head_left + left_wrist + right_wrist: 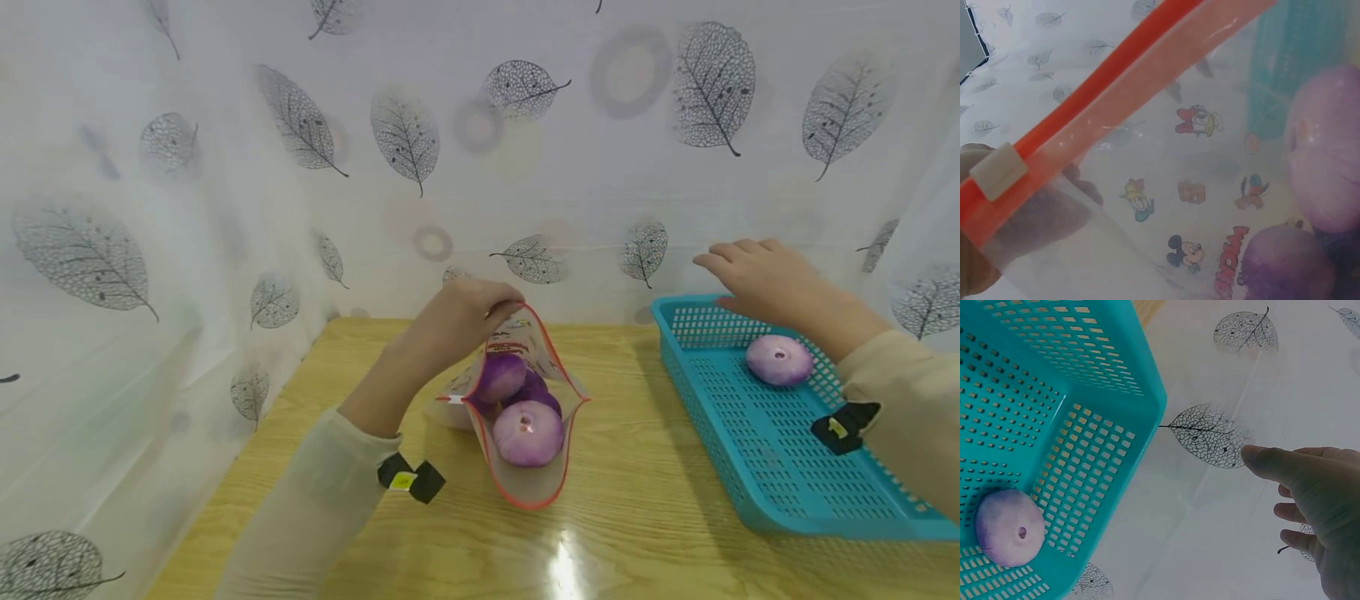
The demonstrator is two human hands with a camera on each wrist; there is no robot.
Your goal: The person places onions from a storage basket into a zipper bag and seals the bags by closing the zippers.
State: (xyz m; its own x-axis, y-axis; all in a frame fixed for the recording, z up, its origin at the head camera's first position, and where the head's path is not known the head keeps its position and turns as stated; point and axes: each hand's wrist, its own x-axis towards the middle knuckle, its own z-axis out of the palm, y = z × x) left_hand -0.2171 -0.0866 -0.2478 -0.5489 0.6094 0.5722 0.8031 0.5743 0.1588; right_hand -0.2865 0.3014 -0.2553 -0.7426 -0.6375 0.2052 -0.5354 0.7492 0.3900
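My left hand (pixel 461 317) pinches the top rim of a clear zip bag (pixel 525 485) with an orange-red edge and cartoon prints. Several purple onions lie inside; a paler onion (pixel 528 433) is at the mouth, which gapes towards me. A white slider (pixel 999 170) sits on the zip close by my left hand in the left wrist view. Over the far end of a turquoise basket (pixel 780 471), my right hand (pixel 772 279) is raised with fingers extended and nothing held. One more onion (pixel 780 360) rests in the basket, below that hand.
The basket stands at the right of a wooden table (pixel 630 500), with the bag near the middle. Behind and on the left hangs a white sheet (pixel 465 217) printed with grey leaves. Both wrists wear dark straps.
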